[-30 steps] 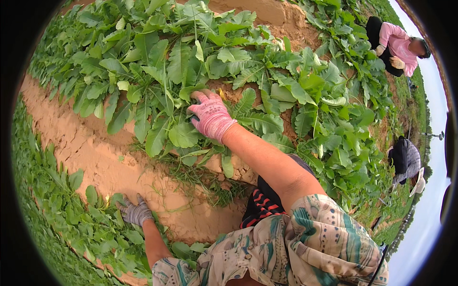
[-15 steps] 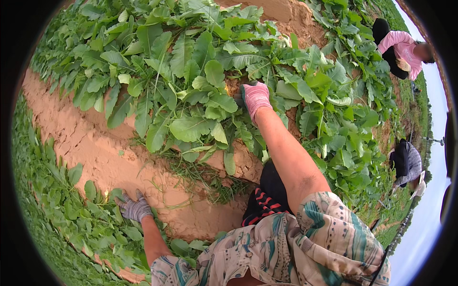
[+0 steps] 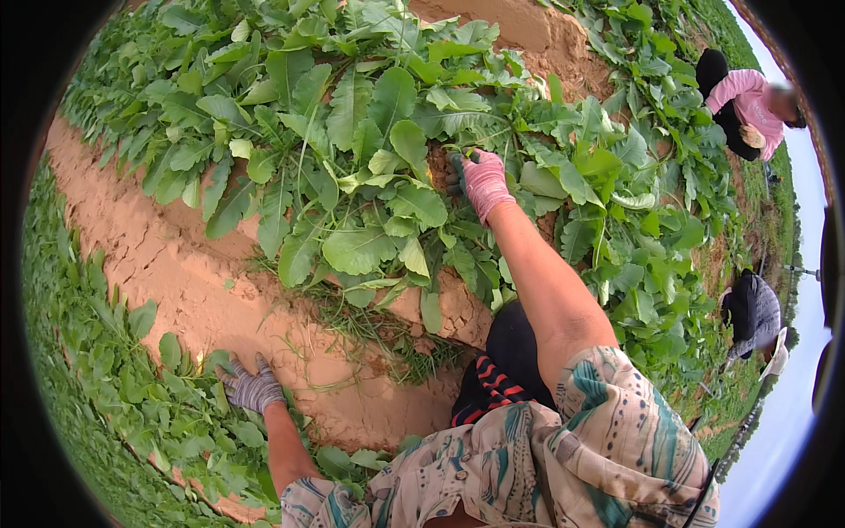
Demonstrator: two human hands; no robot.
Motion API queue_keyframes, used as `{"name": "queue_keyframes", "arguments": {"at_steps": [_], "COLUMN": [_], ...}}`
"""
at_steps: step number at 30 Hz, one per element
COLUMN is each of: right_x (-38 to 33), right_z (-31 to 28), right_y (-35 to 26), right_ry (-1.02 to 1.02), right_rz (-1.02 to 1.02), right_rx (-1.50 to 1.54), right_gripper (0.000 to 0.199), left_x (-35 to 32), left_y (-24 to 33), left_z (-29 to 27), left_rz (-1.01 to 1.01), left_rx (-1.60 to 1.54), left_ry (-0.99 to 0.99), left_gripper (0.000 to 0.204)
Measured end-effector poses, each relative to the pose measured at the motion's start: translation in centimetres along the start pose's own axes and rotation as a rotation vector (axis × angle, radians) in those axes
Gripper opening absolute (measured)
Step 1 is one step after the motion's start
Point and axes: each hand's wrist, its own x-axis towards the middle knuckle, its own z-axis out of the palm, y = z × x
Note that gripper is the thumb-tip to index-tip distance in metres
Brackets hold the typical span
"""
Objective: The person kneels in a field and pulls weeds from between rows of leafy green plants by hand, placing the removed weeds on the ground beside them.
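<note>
My right hand (image 3: 480, 183), in a pink glove with dark-coated fingers, reaches into the leafy green plants (image 3: 370, 185) on the raised bed. Its fingers are curled in beside a small patch of bare brown soil (image 3: 438, 167). A thin yellow-green stem or leaf bit shows at the fingertips; what they close on is mostly hidden. Down at the left, my left hand (image 3: 253, 385), in a grey striped glove, rests with spread fingers where the furrow meets the leaves of the neighbouring row (image 3: 167, 396). It holds nothing.
A sandy furrow (image 3: 202, 282) runs between the rows, with grass tufts (image 3: 378, 339) by my knee (image 3: 519, 352). At the right, a person in a pink top (image 3: 753, 106) crouches among the plants; farther down, another person in grey (image 3: 753, 312) bends over.
My right hand has turned slightly, and a yellow-green bit now shows at its fingertips. The view has shifted a little; my left hand stays spread in the same place.
</note>
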Motion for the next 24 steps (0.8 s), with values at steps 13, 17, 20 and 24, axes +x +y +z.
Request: {"name": "queue_keyframes", "arguments": {"at_steps": [13, 17, 20, 24], "right_x": [-3.5, -0.1, -2.2, -5.3], "right_z": [-0.3, 5.2, 9.1, 9.4], "right_y": [-7.1, -8.2, -7.4, -5.4], "right_ry": [-0.362, -0.246, -0.253, -0.180], "right_rz": [-0.011, -0.302, -0.660, -0.569], "right_rx": [-0.270, -1.040, -0.992, -0.750], "right_gripper": [0.034, 0.037, 0.036, 0.034], "left_x": [0.1, 0.2, 0.4, 0.2], "left_y": [-0.3, -0.5, -0.5, -0.5], "left_z": [0.1, 0.3, 0.4, 0.3], "left_rz": [0.024, 0.042, 0.042, 0.040], "left_rx": [-0.002, 0.012, -0.009, -0.008], "left_ry": [0.004, 0.021, 0.022, 0.011], "left_gripper": [0.065, 0.066, 0.065, 0.065]}}
